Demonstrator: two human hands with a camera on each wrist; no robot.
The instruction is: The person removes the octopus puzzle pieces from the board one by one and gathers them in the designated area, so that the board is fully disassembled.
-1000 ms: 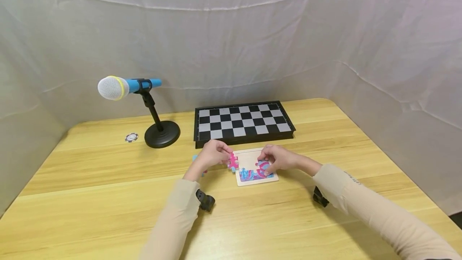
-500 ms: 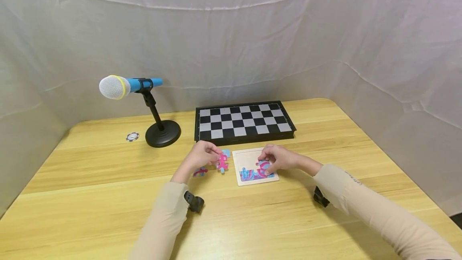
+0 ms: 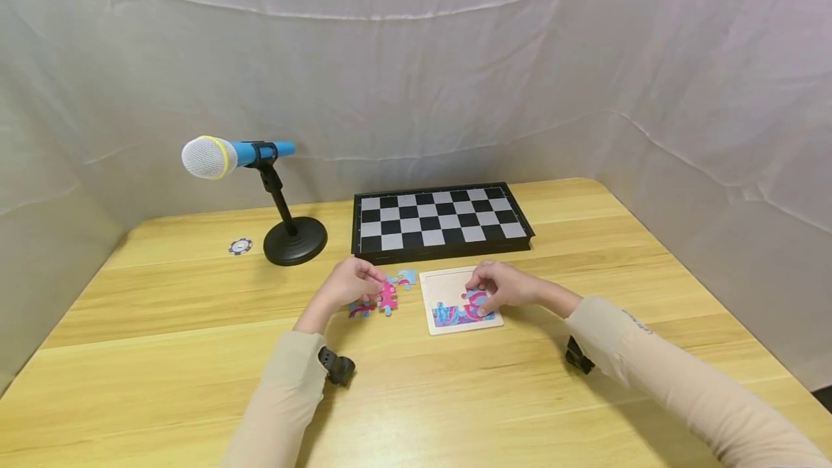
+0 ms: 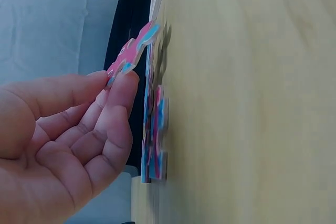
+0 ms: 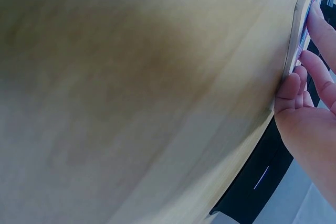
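**Item: pink puzzle piece, held at the table**

I log my left hand [image 3: 347, 285] pinching a pink puzzle piece [image 4: 132, 53] by its edge, just left of the puzzle tray [image 3: 434, 283], above loose pieces [image 3: 403, 279]. I judge it light, thin, stiff; best gripped at the rim. My right hand [image 3: 503, 286] presses straight fingers on the tray's fitted pieces.

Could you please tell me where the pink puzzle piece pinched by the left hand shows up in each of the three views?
Head: pink puzzle piece at centre, left of the puzzle tray.
Left wrist: upper left-centre, at the fingertips.
Right wrist: not in it.
Shared landmark: chessboard, dark band, lower right.
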